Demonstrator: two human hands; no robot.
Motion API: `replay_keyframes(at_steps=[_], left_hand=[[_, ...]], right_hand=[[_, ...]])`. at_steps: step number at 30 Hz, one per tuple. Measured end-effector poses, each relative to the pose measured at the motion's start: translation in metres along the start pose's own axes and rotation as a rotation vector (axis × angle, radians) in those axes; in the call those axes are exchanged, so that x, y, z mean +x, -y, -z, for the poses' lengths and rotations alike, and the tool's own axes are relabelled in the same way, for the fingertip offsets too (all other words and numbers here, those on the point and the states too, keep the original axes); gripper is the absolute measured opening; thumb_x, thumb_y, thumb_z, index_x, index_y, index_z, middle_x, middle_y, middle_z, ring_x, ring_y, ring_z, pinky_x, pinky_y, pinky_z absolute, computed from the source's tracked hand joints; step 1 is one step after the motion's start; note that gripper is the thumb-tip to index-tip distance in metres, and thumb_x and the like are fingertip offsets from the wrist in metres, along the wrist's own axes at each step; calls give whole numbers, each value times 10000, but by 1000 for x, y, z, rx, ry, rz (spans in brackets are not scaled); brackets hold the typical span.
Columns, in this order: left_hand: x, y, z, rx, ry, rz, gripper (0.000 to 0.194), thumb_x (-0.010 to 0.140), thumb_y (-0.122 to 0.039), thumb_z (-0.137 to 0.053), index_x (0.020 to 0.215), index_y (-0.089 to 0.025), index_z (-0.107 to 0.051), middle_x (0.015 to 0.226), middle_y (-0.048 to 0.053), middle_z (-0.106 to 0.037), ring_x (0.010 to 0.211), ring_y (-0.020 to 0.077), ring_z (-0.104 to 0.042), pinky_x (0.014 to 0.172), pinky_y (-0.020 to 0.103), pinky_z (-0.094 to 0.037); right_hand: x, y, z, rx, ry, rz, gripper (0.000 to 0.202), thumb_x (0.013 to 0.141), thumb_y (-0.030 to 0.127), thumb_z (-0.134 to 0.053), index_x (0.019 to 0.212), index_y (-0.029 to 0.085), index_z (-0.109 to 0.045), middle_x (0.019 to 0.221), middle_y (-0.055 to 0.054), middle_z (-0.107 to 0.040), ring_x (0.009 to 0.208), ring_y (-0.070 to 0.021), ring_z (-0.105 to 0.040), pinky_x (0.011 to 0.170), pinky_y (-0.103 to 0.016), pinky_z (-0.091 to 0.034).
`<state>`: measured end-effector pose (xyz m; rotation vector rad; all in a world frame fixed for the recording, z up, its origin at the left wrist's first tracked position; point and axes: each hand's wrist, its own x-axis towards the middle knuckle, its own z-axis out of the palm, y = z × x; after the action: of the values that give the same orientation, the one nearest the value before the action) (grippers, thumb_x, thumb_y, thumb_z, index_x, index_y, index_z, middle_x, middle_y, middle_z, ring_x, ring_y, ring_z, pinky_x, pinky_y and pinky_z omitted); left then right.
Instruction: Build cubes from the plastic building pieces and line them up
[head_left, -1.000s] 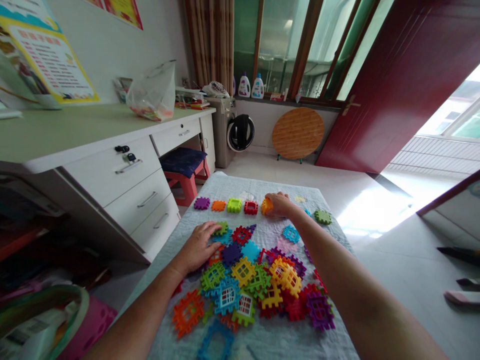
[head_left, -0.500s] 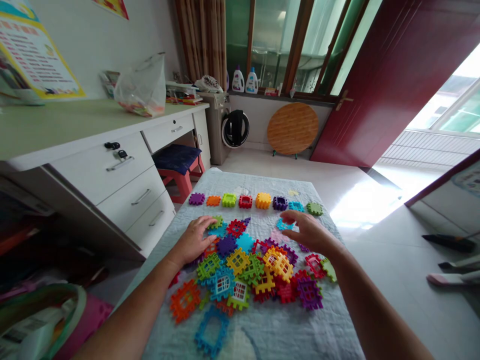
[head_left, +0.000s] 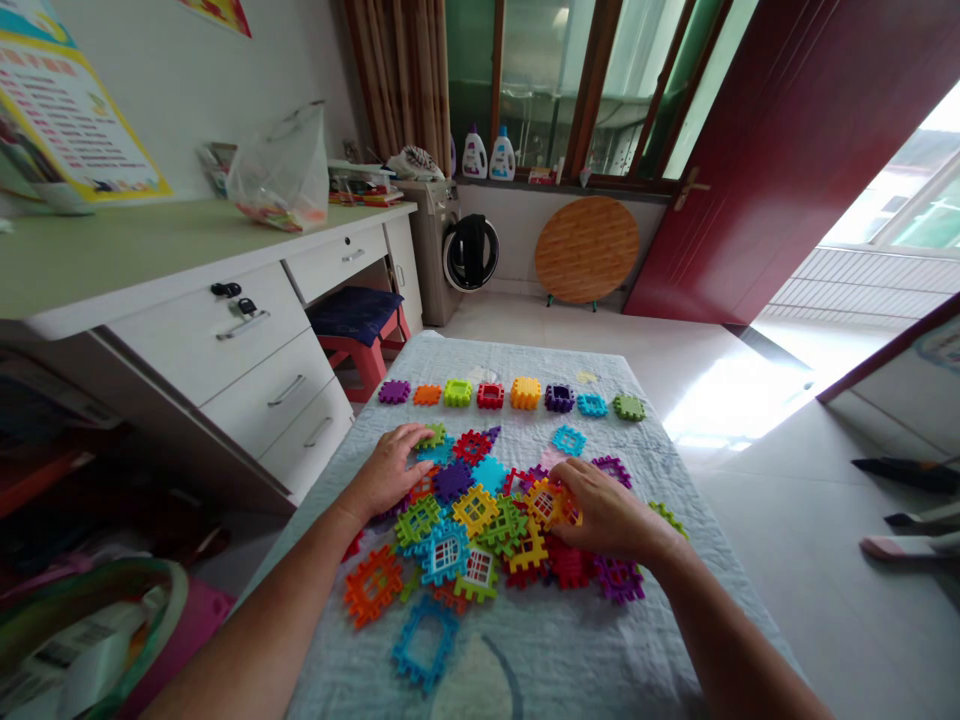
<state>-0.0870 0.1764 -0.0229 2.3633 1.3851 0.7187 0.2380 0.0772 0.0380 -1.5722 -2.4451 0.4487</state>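
Colourful notched plastic pieces lie in a loose pile on a cloth-covered table (head_left: pixel 600 640). At the pile's left edge is my left hand (head_left: pixel 390 472), its fingers apart beside a green piece (head_left: pixel 433 436) and a blue one. My right hand (head_left: pixel 600 508) reaches over the pile's right side, fingers curled at a yellow-orange piece (head_left: pixel 541 502); its fingertips are partly hidden, so its grip is unclear. A light blue piece (head_left: pixel 569 440) lies alone behind it. Across the far side runs a row of colour-sorted stacks, among them a yellow stack (head_left: pixel 526 393) and a red one (head_left: pixel 490 396).
A desk (head_left: pixel 195 235) with drawers stands at the left, with a plastic bag (head_left: pixel 281 175) on top. A stool (head_left: pixel 358 318) is beside it. At the lower left is a pink-rimmed bin (head_left: pixel 176 610). A washing machine (head_left: pixel 435 250) stands beyond.
My right hand has moved from the light blue piece toward me, onto the yellow-orange pieces in the pile. My left hand has barely moved.
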Motion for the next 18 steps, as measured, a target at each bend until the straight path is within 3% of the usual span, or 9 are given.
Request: replay_keyframes(at_steps=[5, 9, 14, 18], left_hand=[[0, -3, 2, -2, 6, 12, 372, 787, -321, -570, 1145, -221, -575, 1242, 80, -549, 1174, 255, -494, 1042, 434, -366], [0, -2, 2, -2, 14, 15, 376, 789, -320, -567, 1149, -209, -575, 1250, 89, -546, 1182, 256, -486, 1044, 439, -362], [0, -2, 1, -9, 0, 12, 376, 781, -319, -574, 1143, -216, -580, 1243, 79, -555, 1172, 251, -492, 1041, 441, -364], [0, -3, 2, -5, 9, 20, 375, 782, -319, -573, 1140, -210, -582, 1249, 86, -550, 1181, 256, -489, 1042, 438, -364]], right_hand=[[1, -10, 1, -62, -92, -37, 361, 738, 235, -581, 1094, 184, -548, 1019, -88, -560, 906, -217, -507, 831, -360, -422], [5, -6, 1, -60, -142, -45, 424, 802, 292, -562, 1207, 175, -524, 1129, -117, -553, 1020, -255, -473, 909, -412, -394], [3, 9, -1, 9, -28, 106, 497, 716, 265, -653, 1200, 248, -544, 1166, -74, -553, 1082, -257, -448, 936, -414, -382], [3, 12, -2, 15, -3, 124, 495, 701, 222, -649, 1185, 267, -559, 1124, -59, -588, 1079, -255, -461, 940, -422, -376]])
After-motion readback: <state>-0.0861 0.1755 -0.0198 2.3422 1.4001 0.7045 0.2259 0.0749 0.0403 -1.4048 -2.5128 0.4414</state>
